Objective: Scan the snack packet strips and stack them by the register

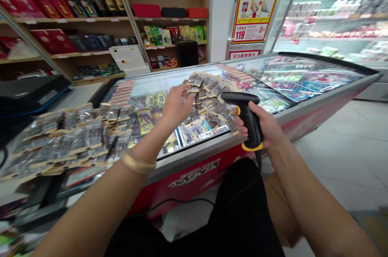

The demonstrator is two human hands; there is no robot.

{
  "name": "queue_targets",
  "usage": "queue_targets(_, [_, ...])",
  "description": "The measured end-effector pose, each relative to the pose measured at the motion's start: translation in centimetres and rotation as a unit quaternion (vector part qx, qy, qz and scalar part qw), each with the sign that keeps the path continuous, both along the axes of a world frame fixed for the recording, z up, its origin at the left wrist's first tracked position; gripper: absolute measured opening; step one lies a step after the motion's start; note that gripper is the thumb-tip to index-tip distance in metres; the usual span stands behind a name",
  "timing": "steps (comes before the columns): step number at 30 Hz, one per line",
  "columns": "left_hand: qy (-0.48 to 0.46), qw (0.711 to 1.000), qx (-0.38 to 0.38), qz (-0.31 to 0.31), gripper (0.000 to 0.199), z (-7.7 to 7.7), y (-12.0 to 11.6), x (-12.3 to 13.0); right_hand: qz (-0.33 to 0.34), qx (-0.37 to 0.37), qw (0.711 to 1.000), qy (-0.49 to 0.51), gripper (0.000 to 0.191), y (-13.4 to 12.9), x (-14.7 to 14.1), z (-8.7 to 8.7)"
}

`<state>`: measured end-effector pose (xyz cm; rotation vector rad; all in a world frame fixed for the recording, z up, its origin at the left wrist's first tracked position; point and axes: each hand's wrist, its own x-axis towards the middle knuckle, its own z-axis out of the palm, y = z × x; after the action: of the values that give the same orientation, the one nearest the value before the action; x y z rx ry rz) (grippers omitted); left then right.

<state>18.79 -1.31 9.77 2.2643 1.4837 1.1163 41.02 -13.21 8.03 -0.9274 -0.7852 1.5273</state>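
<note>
My right hand (266,124) grips a black and yellow barcode scanner (253,125) by its handle, its head tilted over the pile of clear-fronted packets (209,95). A cable runs down from the handle's base. My left hand (178,105), with a gold bangle on its wrist, hovers beside the left edge of that pile. Its thumb and fingers are apart, and nothing shows between them. Under the packets is the glass top of a chest freezer (144,83), with colourful frozen packs visible through it.
A second spread of similar packets (69,140) covers the counter at left. Shelves of boxes and bottles (80,4) stand behind. The freezer's red front (194,178) is close to my knees, and a black cable (178,199) crosses below it. A lit display fridge (336,18) stands at right.
</note>
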Motion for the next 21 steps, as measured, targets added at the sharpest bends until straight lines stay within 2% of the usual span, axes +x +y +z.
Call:
queue_targets(4, [0.058,0.996,-0.063,-0.039,0.039,-1.5,-0.1,5.9,-0.043,-0.024,0.999,0.012,0.037,-2.6,3.4,-1.8])
queue_targets(8, [0.14,0.984,-0.105,-0.046,0.043,-2.7,-0.5,9.2,-0.041,-0.042,0.998,0.036,0.035,-3.6,4.4,-3.4])
queue_targets(14, [0.188,0.977,-0.1,-0.019,0.046,-3.8,-0.2,10.6,-0.02,-0.053,0.997,0.053,0.036,-3.7,4.7,-4.9])
queue_targets(18, [0.202,0.97,-0.135,-0.011,0.052,-3.6,0.2,10.9,-0.018,-0.058,0.996,0.061,0.038,-3.7,5.0,-5.7])
queue_targets(21, [0.185,0.969,-0.163,-0.003,0.048,-3.3,0.5,10.7,-0.016,-0.059,0.996,0.067,0.038,-3.6,5.2,-6.1])
